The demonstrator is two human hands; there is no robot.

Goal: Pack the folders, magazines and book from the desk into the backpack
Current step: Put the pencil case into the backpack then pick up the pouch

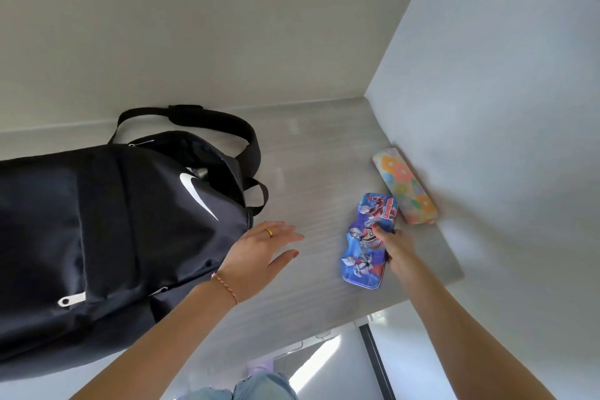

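A black backpack [97, 230] with a white swoosh lies on its back on the left of the pale grey desk [311, 153], its top zip open toward the wall. My left hand [259, 250] hovers open beside the backpack's top edge, fingers spread, a ring on one finger. My right hand [394, 247] grips the right edge of a blue cartoon-printed pencil case [363, 256] lying on the desk. No folders, magazines or book show on the desk.
A floral pastel pouch [404, 185] lies against the right wall, just behind the blue case. White walls close the desk at the back and right. The desk's front edge runs below my arms, with floor and jeans beneath.
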